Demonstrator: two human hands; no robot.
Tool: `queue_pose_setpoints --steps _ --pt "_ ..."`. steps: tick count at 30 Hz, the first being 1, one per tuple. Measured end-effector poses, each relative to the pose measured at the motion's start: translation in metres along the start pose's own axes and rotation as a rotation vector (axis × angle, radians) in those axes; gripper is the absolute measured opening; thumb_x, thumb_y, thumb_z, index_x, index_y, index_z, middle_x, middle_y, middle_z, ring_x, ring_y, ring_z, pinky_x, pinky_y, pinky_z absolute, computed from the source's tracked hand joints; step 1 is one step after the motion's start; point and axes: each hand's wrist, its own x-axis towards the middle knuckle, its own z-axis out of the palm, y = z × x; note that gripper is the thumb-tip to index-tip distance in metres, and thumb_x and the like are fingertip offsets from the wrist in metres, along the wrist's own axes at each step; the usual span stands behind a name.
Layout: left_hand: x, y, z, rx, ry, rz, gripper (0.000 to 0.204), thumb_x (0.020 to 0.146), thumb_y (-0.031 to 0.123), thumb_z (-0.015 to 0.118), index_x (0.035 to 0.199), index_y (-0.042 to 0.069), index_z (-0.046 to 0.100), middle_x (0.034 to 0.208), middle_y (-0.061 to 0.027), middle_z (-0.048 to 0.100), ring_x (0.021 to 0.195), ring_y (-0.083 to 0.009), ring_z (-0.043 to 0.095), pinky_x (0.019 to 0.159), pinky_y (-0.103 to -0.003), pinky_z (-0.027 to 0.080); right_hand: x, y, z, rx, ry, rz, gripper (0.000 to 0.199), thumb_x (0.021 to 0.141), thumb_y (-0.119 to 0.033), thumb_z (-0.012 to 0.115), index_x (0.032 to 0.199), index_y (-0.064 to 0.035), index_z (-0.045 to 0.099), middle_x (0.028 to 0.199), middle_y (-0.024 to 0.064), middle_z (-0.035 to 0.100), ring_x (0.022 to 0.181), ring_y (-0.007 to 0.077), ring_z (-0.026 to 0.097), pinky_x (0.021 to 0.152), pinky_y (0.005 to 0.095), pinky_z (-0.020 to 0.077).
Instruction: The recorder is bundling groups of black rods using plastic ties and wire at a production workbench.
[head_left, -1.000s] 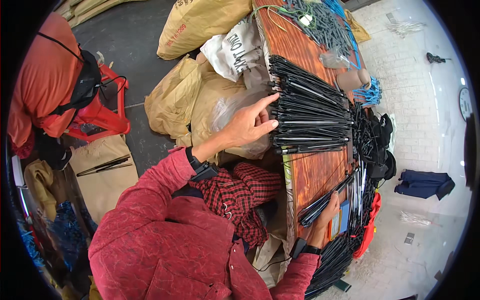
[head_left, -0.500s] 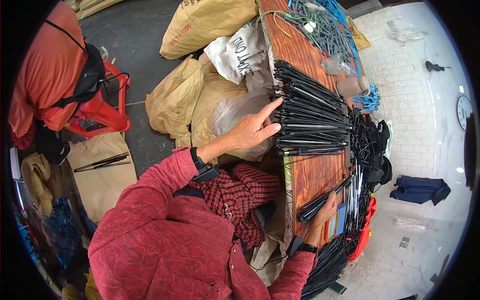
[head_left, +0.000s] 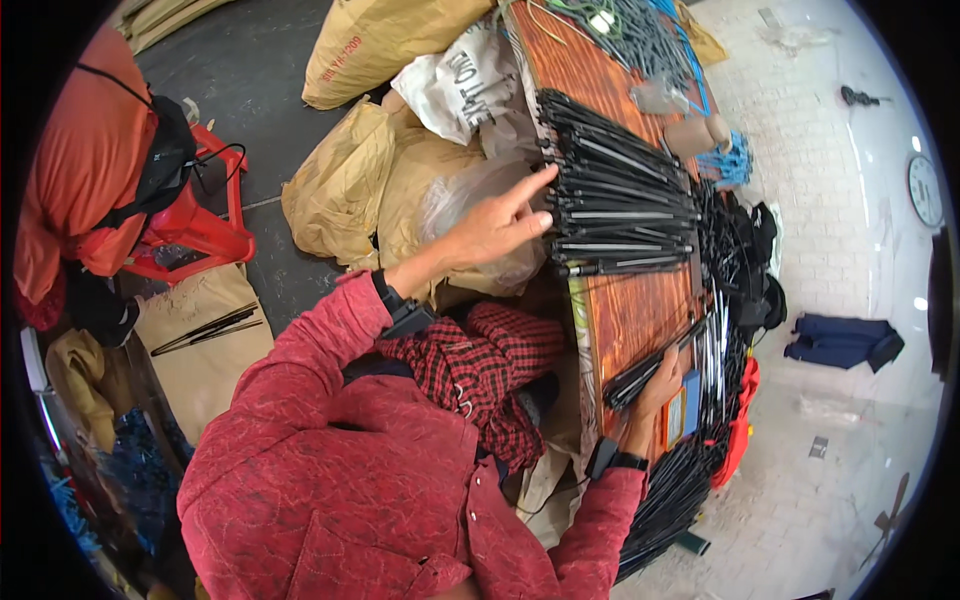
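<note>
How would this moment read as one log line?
left hand: open, at ends of thin black rods; right hand: at smaller black rod bundle; surface: reddish-brown wooden table

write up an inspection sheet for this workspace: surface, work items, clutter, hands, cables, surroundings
Surface: table, reddish-brown wood, grain showing between bundles
Work items: black rods in a wide row across it; small bundle apart from them
Clutter: grey pieces in a heap, brown cylinder, blue box
Hands: left hand has index finger and thumb extended at the rods' ends, contact unclear; right hand holds the small bundle
Cables: thin cable by the right cuff
Surroundings: sacks, red stool, wall clock
</note>
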Motion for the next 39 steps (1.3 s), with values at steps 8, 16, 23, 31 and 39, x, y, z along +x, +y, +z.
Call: queue_pose_setpoints --steps 8,16,23,31,39 --pt "-0.001 0.0 -0.008 -0.041 -0.106 -0.015 0.089 0.092 0.024 0.072 0.162 0.016 0.016 0.081 0.0006 0.057 0.071 -0.0051 0.049 0.064 -0.023 0.042 0.002 0.012 0.0 -0.077 0.054 0.016 0.045 0.102 -0.035 0.052 0.1 0.0063 0.069 0.077 0.0062 0.064 0.071 0.0164 0.056 0.067 0.0329 0.0441" --pt "-0.002 -0.003 -0.003 -0.086 -0.141 -0.031 0.11 0.083 0.032 0.083 0.162 0.013 0.009 0.08 -0.0024 0.059 0.068 -0.0092 0.054 0.061 -0.026 0.045 0.004 0.01 0.003 -0.153 0.104 0.035 0.052 0.099 -0.042 0.053 0.108 0.0058 0.07 0.082 0.0137 0.069 0.076 0.0229 0.063 0.074 0.0366 0.0476" --pt "-0.003 0.007 0.001 0.017 -0.104 -0.048 0.109 0.083 0.018 0.082 0.162 0.014 0.008 0.078 -0.0005 0.055 0.067 -0.0061 0.049 0.062 -0.022 0.042 -0.002 -0.003 0.004 -0.184 0.125 0.024 0.055 0.099 -0.043 0.051 0.109 0.0078 0.069 0.086 0.0121 0.069 0.08 0.0222 0.062 0.076 0.037 0.0466" --pt "-0.003 -0.001 -0.001 0.044 -0.063 -0.026 0.108 0.079 0.027 0.085 0.162 0.019 0.016 0.077 -0.0005 0.059 0.065 -0.008 0.052 0.06 -0.025 0.044 -0.004 -0.009 0.008 -0.159 0.148 -0.032 0.051 0.099 -0.043 0.051 0.111 0.0027 0.07 0.08 0.0099 0.067 0.075 0.02 0.06 0.072 0.0354 0.0458" --pt "-0.007 0.0 0.003 0.047 0.009 0.002 0.1 0.079 0.022 0.086 0.16 0.022 0.027 0.077 0.0033 0.054 0.065 -0.0049 0.047 0.059 -0.022 0.041 -0.001 0.005 0.002 -0.163 0.126 0.052 0.05 0.099 -0.041 0.052 0.107 0.005 0.07 0.084 0.0111 0.07 0.077 0.0199 0.061 0.073 0.0345 0.0469"
